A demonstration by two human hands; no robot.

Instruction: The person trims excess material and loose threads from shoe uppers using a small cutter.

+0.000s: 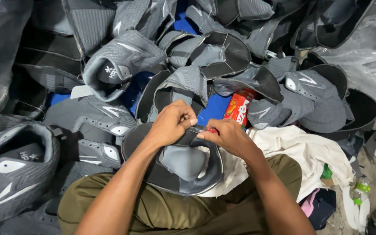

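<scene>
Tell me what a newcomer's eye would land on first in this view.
Probably the two hands at centre: the left hand and right hand pinch the rim of a grey shoe upper held over the lap. Behind them, a heap of matching grey uppers fills the top of the view, with a red packet standing out just beyond the right hand.

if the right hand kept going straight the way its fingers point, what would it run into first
The right hand points left across the grey shoe upper on the lap, so it would first meet the left hand, whose fingertips are already almost touching it at the upper's edge. Depth between them is hard to judge.
</scene>
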